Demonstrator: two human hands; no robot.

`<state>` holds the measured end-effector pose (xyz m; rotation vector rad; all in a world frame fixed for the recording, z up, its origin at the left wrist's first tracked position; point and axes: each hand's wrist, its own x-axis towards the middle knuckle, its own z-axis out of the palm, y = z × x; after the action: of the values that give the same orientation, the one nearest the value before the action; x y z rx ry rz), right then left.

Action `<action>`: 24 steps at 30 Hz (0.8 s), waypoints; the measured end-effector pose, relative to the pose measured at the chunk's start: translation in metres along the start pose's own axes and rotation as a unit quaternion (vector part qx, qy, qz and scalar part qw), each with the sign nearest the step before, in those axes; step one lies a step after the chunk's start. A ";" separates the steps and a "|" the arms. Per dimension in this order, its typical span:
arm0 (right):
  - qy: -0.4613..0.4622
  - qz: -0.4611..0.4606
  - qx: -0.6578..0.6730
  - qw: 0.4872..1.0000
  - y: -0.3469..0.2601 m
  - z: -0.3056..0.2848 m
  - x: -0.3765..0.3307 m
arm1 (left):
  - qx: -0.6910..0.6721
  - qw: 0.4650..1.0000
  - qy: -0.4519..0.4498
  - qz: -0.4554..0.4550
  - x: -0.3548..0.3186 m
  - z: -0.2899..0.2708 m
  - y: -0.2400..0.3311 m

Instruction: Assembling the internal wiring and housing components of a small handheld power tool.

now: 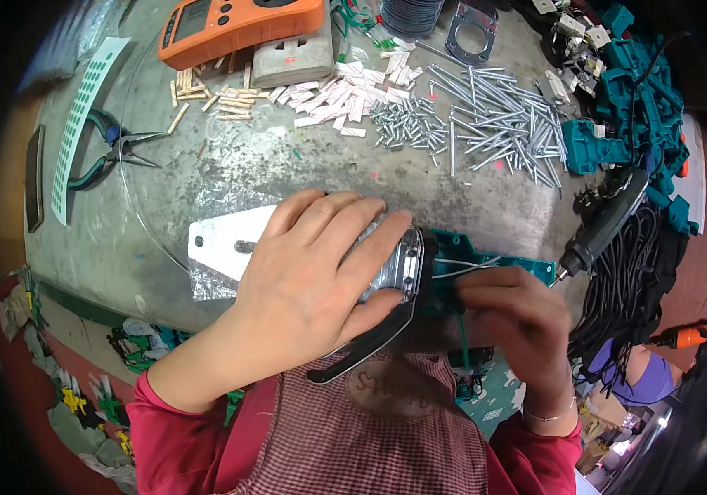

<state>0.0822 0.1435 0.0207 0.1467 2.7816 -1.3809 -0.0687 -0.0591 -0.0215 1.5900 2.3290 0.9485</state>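
A power tool lies at the table's near edge, with a silver metal body (407, 266), an open teal plastic housing (451, 244) and a black curved part below. My left hand (308, 268) wraps over the metal body from above, its fingers closed round it. A white plate (225, 242) with holes reaches out left from under that hand. Grey wires (461, 269) run along the teal housing. Over the housing's right end is my right hand (522, 318), fingers curled in and partly blurred beside the wires. What its fingertips pinch is hidden.
Long screws (506, 124), short screws (407, 122) and paper-like strips (353, 91) lie at the back. An orange meter (242, 31) rests there too. Pliers (118, 148) sit left, beside a dotted sheet (81, 124). A black screwdriver (605, 227), black cables (630, 264) and teal housings (638, 107) crowd the right.
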 end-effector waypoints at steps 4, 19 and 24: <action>0.122 0.037 0.114 0.985 -0.003 -0.001 -0.014 | 0.012 1.000 0.012 0.007 -0.001 0.000 0.002; 0.065 0.019 -0.073 0.995 -0.008 0.012 -0.004 | 0.027 0.999 0.017 0.015 -0.001 0.003 0.000; 0.067 0.008 -0.100 0.993 -0.012 0.012 -0.003 | 0.028 0.999 0.013 0.015 0.000 -0.003 0.002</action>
<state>0.0834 0.1268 0.0229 0.2649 2.9994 -1.1181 -0.0690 -0.0597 -0.0181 1.6478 2.3760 0.9218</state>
